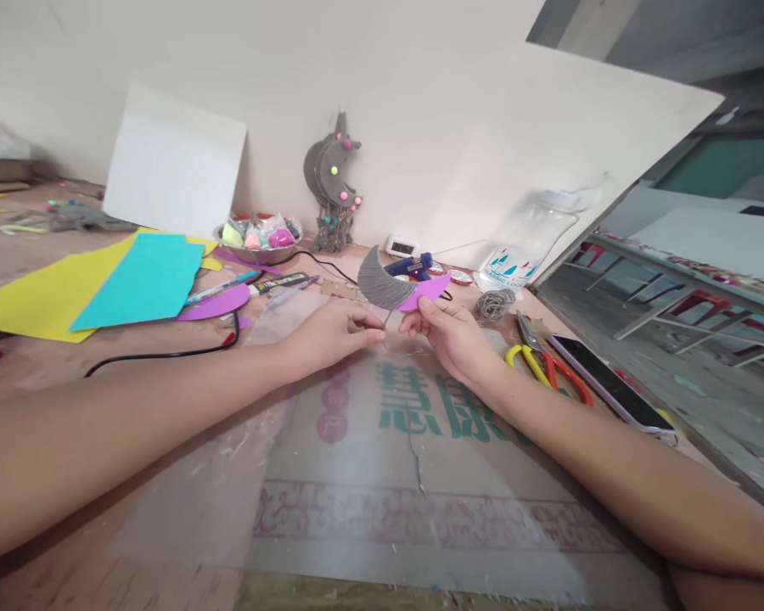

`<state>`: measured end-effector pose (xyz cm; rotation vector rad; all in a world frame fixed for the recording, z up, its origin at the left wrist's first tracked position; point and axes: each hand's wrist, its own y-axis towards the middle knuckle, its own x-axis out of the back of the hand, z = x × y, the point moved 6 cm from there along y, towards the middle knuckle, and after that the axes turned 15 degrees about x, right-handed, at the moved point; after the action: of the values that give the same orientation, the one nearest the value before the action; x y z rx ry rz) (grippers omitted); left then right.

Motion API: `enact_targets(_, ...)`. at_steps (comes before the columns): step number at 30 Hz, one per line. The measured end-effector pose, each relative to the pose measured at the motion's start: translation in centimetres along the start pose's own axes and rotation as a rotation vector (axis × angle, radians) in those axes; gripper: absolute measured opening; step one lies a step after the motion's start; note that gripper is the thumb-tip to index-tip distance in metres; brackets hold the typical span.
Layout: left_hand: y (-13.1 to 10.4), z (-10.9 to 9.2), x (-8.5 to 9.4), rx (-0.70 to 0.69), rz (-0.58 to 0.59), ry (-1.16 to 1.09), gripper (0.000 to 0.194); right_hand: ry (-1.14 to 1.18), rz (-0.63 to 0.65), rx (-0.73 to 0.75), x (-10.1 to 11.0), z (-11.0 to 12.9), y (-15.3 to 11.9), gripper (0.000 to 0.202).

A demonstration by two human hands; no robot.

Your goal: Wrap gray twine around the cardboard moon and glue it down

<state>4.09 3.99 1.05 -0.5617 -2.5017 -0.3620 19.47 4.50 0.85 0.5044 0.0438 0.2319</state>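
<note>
A crescent shape (382, 284) is held up over the plastic sheet; grey yarn covers its left part and its right end is bare purple. My right hand (452, 335) pinches the purple end between thumb and fingers. Just left of it, my left hand (344, 338) has thumb and forefinger closed on the grey yarn (388, 320) below the crescent. A loose strand of yarn (415, 458) trails down over the printed sheet (356, 518).
Yellow (31, 297) and turquoise sheets (143, 284) lie at left, near a bowl of clay (261, 240). Behind are a glue gun (413, 266) and a decorated grey moon (334, 174). Yarn ball (495, 304), scissors (570, 378), pliers (530, 344) and phone (611, 386) lie right.
</note>
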Motion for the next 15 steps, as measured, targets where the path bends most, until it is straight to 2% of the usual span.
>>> enact_targets(6,0.1,0.5,0.4,0.049,-0.037,0.104,0.024,0.056,-0.007,-0.032,0.0,0.0,0.0,0.025)
enact_targets(10,0.4,1.0,0.6,0.082,-0.089,0.169,0.024,0.083,-0.063,-0.043,0.7,0.0,0.2,0.025)
enact_targets(15,0.2,0.8,1.0,0.094,-0.13,0.044,0.026,0.096,-0.1,-0.078,1.1,-0.3,0.2,0.025)
